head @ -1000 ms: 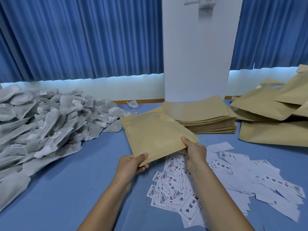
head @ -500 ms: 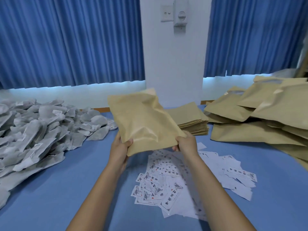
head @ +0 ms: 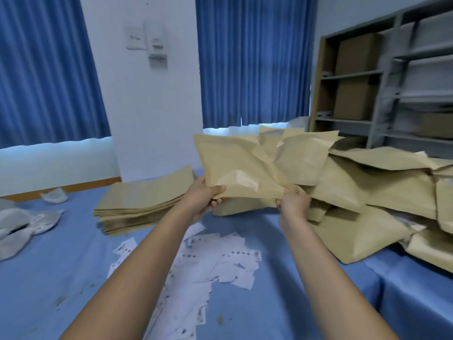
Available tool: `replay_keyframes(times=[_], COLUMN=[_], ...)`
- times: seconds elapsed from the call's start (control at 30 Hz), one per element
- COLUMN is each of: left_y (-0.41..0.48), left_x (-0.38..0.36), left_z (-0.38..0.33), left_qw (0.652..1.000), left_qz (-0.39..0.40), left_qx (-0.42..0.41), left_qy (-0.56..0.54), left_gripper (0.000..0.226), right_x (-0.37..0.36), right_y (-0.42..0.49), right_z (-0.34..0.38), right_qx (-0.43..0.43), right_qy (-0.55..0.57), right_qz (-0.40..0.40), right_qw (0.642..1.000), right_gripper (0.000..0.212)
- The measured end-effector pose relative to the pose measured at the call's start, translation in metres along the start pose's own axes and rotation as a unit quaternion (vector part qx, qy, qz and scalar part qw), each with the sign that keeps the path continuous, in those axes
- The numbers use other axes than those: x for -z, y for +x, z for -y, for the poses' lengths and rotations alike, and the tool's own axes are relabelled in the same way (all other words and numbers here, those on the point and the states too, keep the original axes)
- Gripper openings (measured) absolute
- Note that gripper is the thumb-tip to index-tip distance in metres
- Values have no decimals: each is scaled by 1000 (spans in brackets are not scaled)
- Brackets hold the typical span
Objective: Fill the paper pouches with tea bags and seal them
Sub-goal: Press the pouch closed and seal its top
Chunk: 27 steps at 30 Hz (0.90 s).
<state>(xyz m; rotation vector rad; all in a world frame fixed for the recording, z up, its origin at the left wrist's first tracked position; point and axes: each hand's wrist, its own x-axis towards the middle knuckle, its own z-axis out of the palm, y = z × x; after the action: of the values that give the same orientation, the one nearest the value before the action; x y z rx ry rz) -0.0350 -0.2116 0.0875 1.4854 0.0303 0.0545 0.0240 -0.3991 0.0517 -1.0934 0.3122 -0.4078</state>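
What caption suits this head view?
Left hand and right hand hold a paper pouch beside the pouch pile.

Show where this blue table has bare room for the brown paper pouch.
Bare blue cloth: near-left, between white tea bags and scattered white paper labels; near-right, between labels and the heap of bulging brown pouches. Crowded: centre, far right.

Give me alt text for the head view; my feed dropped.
The left hand and right hand grip a puffy paper pouch by its near edge, above the blue table beside a heap of pouches at right. A flat pouch stack lies left, white slips in front, tea bags far left.
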Motion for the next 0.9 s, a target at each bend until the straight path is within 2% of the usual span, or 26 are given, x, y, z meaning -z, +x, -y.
replay_keyframes(times=[0.07, 0.17, 0.3, 0.37, 0.43, 0.5, 0.57, 0.67, 0.83, 0.9], left_y=[16, 36, 57, 65, 71, 75, 78, 83, 83, 77], left_x=[-28, -73, -129, -155, -175, -189, -194, -191, -174, -165], left_z=[-11, -33, -55, -60, -62, -56, -46, -32, -17, -18], left_qw=[1000, 998, 996, 994, 992, 990, 989, 990, 982, 983], left_qz=[-11, 27, 73, 96, 115, 128, 135, 123, 119, 109], left_qx=[-13, -20, -47, -60, -57, -51, -47, -39, -36, -45], left_qy=[-9, -48, -20, -6, -2, 10, 27, 51, 144, 142], left_gripper=[35, 32, 68, 72, 72, 71, 68, 59, 56, 56], right_x=[7, 19, 30, 39, 45, 45, 43, 35, 17, 2], right_y=[21, 53, 85, 101, 115, 126, 126, 122, 101, 86], right_z=[12, 35, 73, 90, 103, 110, 111, 98, 72, 61], right_qx=[-1, -27, -25, -29, -12, -5, -24, -70, -84, -96], right_qy=[43, 141, 210, 230, 229, 275, 295, 260, 204, 170], right_qz=[-46, -109, -165, -166, -114, -72, -19, 80, 115, 118], right_qw=[998, 984, 963, 958, 967, 959, 955, 960, 969, 974], right_gripper=[33, 32, 37, 35, 31, 24, 19, 20, 22, 26])
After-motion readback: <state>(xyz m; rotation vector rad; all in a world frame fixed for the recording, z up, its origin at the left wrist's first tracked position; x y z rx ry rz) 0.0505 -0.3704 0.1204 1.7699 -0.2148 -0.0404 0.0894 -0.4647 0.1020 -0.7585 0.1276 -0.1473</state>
